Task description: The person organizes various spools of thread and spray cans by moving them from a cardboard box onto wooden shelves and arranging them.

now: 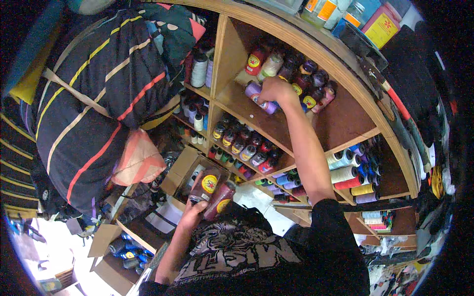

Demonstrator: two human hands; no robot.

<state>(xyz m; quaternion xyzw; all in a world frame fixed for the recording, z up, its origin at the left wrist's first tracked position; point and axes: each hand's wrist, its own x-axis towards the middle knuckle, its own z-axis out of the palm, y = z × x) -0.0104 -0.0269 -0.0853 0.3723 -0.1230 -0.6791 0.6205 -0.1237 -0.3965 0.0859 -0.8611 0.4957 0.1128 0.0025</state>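
My left hand [194,213] is closed on thread spools low in front of my chest. A dark brown wrapped spool [200,190] with a round yellow label and a maroon spool [217,204] are held side by side in it. Up on the open shelf [340,113], my right hand [278,92] reaches in with bent fingers on a lavender thread spool [253,90]; the hand covers part of it. Close behind stand a red spool [255,61], a pale cream spool [271,65] and several dark purple and brown spools [302,81].
Lower compartments hold rows of thread spools [237,145] and colourful cones [350,175]. An open cardboard box [180,170] stands below. A large dark striped cloth bundle [94,108] bulges at left. Bottles [318,12] stand on top of the shelf unit. Another box [106,269] holds blue spools.
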